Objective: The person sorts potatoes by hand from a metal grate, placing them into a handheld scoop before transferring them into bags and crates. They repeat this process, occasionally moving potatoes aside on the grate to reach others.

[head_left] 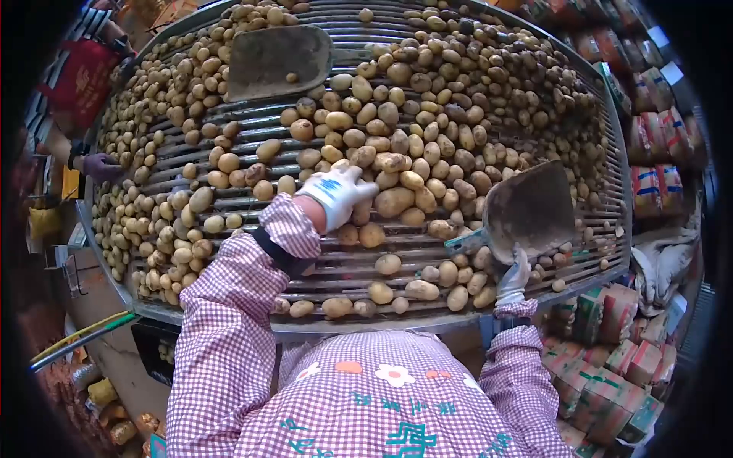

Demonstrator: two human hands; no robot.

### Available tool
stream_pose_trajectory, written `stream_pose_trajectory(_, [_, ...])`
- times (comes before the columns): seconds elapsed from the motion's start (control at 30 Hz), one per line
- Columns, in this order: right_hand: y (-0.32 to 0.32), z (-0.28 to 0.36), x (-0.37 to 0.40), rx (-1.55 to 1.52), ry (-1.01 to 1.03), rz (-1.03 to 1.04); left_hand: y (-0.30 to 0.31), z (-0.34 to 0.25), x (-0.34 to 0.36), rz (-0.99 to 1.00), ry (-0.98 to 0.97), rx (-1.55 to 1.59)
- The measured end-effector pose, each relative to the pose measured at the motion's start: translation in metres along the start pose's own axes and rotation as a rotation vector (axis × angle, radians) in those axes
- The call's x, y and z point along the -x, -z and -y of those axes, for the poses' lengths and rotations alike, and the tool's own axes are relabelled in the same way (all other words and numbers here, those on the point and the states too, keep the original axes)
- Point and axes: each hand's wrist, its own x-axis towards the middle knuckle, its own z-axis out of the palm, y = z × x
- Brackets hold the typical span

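Note:
My left hand (pixel 336 195), in a white glove with a blue print, reaches over the potatoes (pixel 395 201) in the middle of the slatted metal table (pixel 336 281). Its fingers are apart and touch the pile; their tips are partly hidden among the potatoes. On the right, my right hand (pixel 515 278), also in a white glove, is at the near rim of a worn scoop (pixel 531 210). One finger lies over the rim, and the others are hidden below it. The scoop's green handle (pixel 466 243) points left, towards the potatoes.
A second scoop (pixel 279 61) lies at the back left with one small potato on it. Another person's purple-gloved hand (pixel 101 166) is at the left edge. Filled red and green bags (pixel 603 382) are stacked on the right. A metal rim (pixel 622 175) bounds the table.

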Motion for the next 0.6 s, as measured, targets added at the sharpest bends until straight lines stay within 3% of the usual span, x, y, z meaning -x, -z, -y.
stream_pose_trajectory(0.07, [0.006, 0.017, 0.002, 0.05, -0.005, 0.024, -0.012, 0.024, 0.008, -0.227, -0.002, 0.43])
stream_pose_trajectory(0.1, [0.006, 0.018, 0.003, 0.116, 0.04, 0.021, -0.014, 0.027, 0.02, -0.097, 0.254, 1.135])
stream_pose_trajectory(0.13, [0.006, 0.018, 0.006, 0.182, 0.083, 0.027, -0.022, 0.024, 0.033, -0.271, 0.208, 1.508])
stream_pose_trajectory(0.17, [0.007, 0.018, 0.003, 0.152, -0.028, 0.085, -0.03, 0.026, 0.045, -0.28, 0.184, 1.674])
stream_pose_trajectory(0.2, [0.008, 0.019, 0.002, -0.015, -0.015, 0.109, -0.037, 0.028, 0.055, -0.298, 0.151, 1.837])
stream_pose_trajectory(0.27, [0.003, 0.0, 0.003, 0.202, 0.031, 0.107, -0.048, 0.01, 0.073, -0.305, 0.176, 2.25])
stream_pose_trajectory(0.37, [0.013, -0.001, -0.006, 0.177, 0.101, 0.152, -0.067, -0.003, 0.092, -0.182, -0.165, 2.537])
stream_pose_trajectory(0.4, [0.012, 0.002, -0.005, 0.148, 0.114, 0.144, -0.071, -0.014, 0.095, -0.354, 0.0, 2.438])
stream_pose_trajectory(0.47, [0.017, 0.016, -0.004, 0.232, 0.2, 0.203, -0.079, -0.025, 0.104, -0.387, -0.039, 2.462])
stream_pose_trajectory(0.5, [0.017, 0.018, 0.002, 0.204, 0.178, 0.194, -0.081, -0.033, 0.108, -0.453, 0.081, 2.42])
stream_pose_trajectory(0.53, [0.013, 0.023, 0.006, 0.173, 0.158, 0.189, -0.081, -0.039, 0.114, -0.505, 0.026, 2.39])
stream_pose_trajectory(0.57, [0.006, 0.038, 0.01, -0.291, -0.092, 0.28, -0.078, -0.045, 0.121, -0.508, 0.033, 2.351])
stream_pose_trajectory(0.6, [0.003, 0.068, 0.017, -0.489, -0.214, 0.376, -0.071, -0.052, 0.129, -0.513, 0.043, 2.31])
